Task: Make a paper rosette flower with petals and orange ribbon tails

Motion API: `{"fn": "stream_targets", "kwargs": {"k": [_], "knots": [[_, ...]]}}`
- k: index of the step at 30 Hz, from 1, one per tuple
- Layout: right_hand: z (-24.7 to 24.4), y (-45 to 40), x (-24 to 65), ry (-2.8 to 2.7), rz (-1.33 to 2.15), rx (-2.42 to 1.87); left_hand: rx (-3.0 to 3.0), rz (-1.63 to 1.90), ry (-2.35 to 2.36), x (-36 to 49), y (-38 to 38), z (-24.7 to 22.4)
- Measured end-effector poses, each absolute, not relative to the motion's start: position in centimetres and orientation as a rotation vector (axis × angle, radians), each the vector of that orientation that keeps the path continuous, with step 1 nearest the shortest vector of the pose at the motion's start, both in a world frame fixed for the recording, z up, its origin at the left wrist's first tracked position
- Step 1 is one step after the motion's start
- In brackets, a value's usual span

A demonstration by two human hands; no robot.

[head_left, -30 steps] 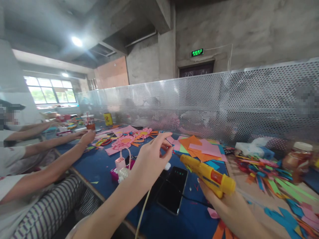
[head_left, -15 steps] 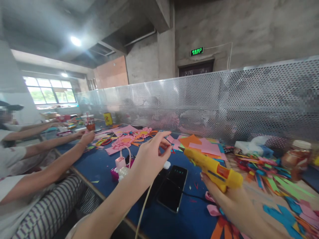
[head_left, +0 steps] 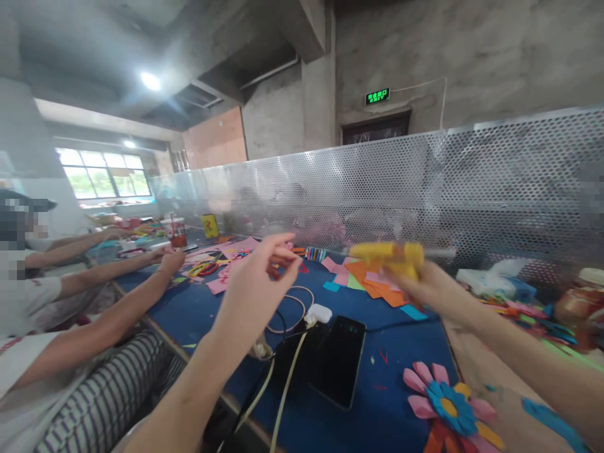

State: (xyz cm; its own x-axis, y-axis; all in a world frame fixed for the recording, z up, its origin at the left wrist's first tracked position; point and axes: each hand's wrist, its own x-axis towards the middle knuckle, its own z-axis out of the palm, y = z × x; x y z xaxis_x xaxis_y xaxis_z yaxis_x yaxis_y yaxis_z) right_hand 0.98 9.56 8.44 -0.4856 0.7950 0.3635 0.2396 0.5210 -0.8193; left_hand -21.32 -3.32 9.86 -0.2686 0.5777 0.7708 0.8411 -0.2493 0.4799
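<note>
The blue worktop (head_left: 401, 349) is big and flat. Over it, the right hand (head_left: 427, 283) has its fingers wrapped around the yellow glue gun (head_left: 387, 253), which looks hard and light; its handle is the place to hold, as the tip may be hot. The left hand (head_left: 252, 283) has curled fingers, but whether they pinch anything is too hard to tell. The paper flower (head_left: 450, 402), near the worktop's right edge, looks soft and easy to squash, so its middle is best to hold.

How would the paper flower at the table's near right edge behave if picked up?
Paper flower: likely light and floppy, since it looks built from thin folded strips. The looped pink petals look hollow, so they'd probably crush under a firm pinch.
</note>
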Motion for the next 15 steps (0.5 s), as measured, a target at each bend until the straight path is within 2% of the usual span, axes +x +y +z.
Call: {"fn": "stream_targets", "kwargs": {"k": [1,5,9,15], "knots": [[8.9,11.1,-0.4,-1.898,1.111,-0.884,-1.655,-1.558,-1.731,-21.9,-4.0,10.1],[8.6,15.7,-9.1,-1.863,1.401,-0.953,-1.439,-1.659,-1.746,-24.2,-6.5,10.6],[5.9,16.7,-19.0,-1.782,1.763,-1.054,-1.375,-1.532,-1.883,-25.8,-7.0,9.8],[3.6,16.2,-26.7,-1.484,2.326,-0.757,-1.496,-1.438,-1.866,-26.1,-6.3,8.1]]}}
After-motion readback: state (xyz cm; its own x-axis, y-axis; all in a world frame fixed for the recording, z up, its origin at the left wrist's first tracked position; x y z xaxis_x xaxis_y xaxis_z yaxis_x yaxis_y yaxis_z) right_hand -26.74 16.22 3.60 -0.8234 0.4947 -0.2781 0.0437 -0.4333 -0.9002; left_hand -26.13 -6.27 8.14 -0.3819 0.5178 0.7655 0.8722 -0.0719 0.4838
